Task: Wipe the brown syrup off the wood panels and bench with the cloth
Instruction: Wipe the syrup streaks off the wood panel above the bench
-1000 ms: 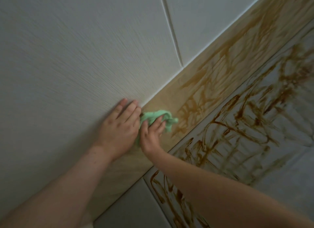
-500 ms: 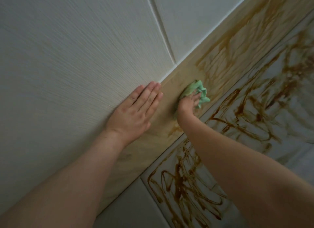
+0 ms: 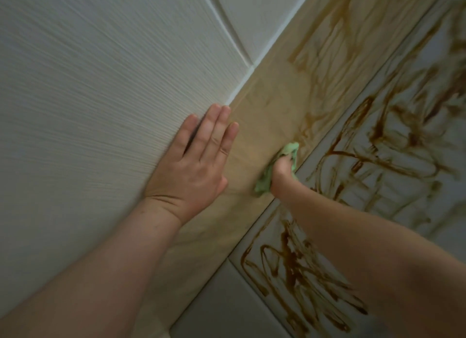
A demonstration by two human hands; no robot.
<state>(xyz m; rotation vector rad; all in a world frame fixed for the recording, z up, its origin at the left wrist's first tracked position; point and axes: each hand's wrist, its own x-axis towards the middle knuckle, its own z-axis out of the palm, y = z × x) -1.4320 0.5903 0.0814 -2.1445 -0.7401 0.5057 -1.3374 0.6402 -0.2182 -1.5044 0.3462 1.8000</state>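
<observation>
In the head view, the left hand (image 3: 194, 158) lies flat with straight fingers on the white ribbed wall panel (image 3: 100, 85), holding nothing and bracing just as it did a second ago. Its little finger sits over the edge of the tan wood-grain panel strip (image 3: 267, 116). The right hand (image 3: 282, 170) is curled tightly round the crumpled mint-green cloth (image 3: 290, 150), which bulges out above and below the fist. Half a second ago the cloth sat higher up the strip, nearer the white trim. It has now swept down to the strip's lower edge, just beside the seam with the grey bench surface (image 3: 227, 300). The wood between the two hands now looks pale and nearly free of streaks, so this stroke seems to have cleared that patch. Thin brown syrup smears (image 3: 325, 48) remain farther along the strip, beyond the cloth. The thick dark syrup scribbles (image 3: 290, 259) across the grey surface look untouched. By my reckoning only a small part of the job is done, with the rest of the strip and all of the bench still to wipe.
</observation>
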